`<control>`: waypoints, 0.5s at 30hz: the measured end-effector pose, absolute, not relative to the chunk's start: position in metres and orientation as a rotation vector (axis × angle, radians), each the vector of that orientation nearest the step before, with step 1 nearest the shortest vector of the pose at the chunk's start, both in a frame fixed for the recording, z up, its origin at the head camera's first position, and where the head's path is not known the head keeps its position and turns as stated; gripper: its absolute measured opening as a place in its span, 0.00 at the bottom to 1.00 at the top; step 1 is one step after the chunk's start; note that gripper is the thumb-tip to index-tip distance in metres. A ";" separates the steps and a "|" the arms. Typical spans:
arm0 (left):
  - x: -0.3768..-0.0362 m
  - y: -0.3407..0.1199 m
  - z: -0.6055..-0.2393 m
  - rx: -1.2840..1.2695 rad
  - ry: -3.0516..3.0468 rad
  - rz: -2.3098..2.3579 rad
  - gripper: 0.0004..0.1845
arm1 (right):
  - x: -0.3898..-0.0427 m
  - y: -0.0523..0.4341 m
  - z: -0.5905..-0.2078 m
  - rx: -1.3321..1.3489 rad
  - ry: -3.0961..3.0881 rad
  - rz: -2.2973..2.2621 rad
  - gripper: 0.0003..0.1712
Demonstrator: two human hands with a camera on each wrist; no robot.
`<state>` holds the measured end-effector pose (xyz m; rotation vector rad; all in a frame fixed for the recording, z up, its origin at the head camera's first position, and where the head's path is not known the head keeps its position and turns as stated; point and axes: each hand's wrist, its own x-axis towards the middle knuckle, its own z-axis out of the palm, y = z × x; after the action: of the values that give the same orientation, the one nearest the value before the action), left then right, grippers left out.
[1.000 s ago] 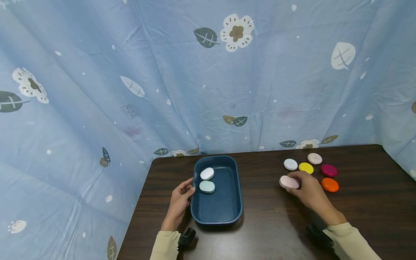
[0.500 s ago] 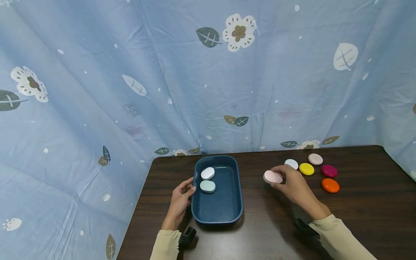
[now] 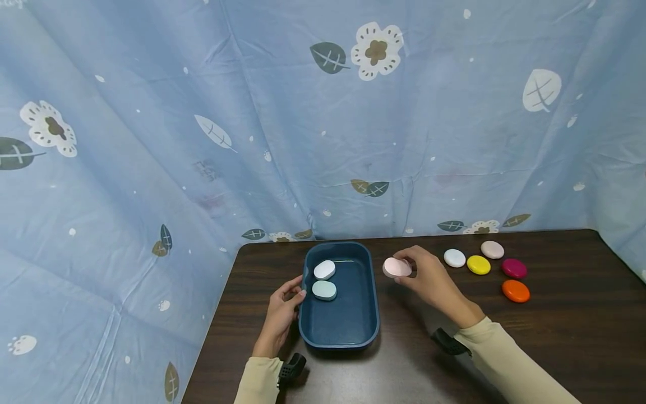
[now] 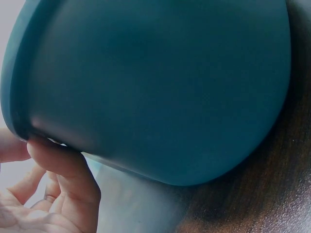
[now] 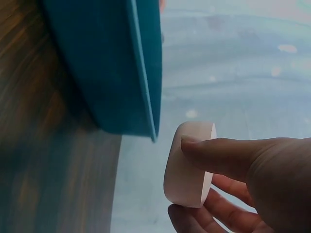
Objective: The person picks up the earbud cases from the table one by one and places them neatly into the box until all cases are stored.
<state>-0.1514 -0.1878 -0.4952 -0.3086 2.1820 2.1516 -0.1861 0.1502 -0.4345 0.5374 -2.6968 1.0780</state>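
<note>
A pale pink oval bar (image 3: 397, 267), which looks like soap, is pinched between the thumb and fingers of my right hand (image 3: 429, 280). It is held above the table, just right of the dark blue tray (image 3: 377, 322). The right wrist view shows the bar (image 5: 187, 167) side-on, apart from the tray wall (image 5: 112, 73). My left hand (image 3: 279, 314) grips the tray's left rim, and the left wrist view shows the thumb (image 4: 68, 165) at that edge. Inside the tray lie a white oval bar (image 3: 324, 270) and a pale green one (image 3: 324, 290).
Right of my right hand lie several smooth rounded pieces: white (image 3: 455, 258), yellow (image 3: 478, 265), pale pink (image 3: 492, 249), magenta (image 3: 515, 268) and orange (image 3: 516, 291). They rest on the dark wooden table (image 3: 570, 325). A blue patterned curtain (image 3: 282, 140) hangs behind and at the sides.
My right hand has carried the pale pink bar leftward from beside the rounded pieces to near the tray's right rim. The left hand keeps its grip on the tray.
</note>
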 end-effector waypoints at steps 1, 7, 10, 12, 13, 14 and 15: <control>-0.151 -0.188 -0.495 -0.315 2.178 2.154 0.24 | -0.187 0.147 -0.434 0.547 -2.693 1.084 0.24; -0.151 -0.187 -0.495 -0.314 2.172 2.156 0.24 | -0.195 0.131 -0.429 0.595 -2.700 1.111 0.23; -0.151 -0.188 -0.494 -0.314 2.174 2.156 0.24 | -0.199 0.124 -0.428 0.626 -2.695 1.132 0.23; -0.151 -0.188 -0.494 -0.316 2.175 2.157 0.24 | -0.203 0.118 -0.427 0.647 -2.695 1.138 0.22; -0.151 -0.188 -0.494 -0.315 2.175 2.158 0.24 | -0.205 0.116 -0.427 0.659 -2.697 1.139 0.22; -0.151 -0.188 -0.494 -0.313 2.178 2.157 0.24 | -0.207 0.113 -0.427 0.670 -2.699 1.136 0.22; -0.151 -0.187 -0.495 -0.312 2.178 2.158 0.24 | -0.208 0.111 -0.426 0.681 -2.705 1.136 0.22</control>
<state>-0.1506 -0.1874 -0.4945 -0.3121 2.1780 2.1580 -0.2085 0.1109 -0.4262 0.6808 -2.7049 1.1356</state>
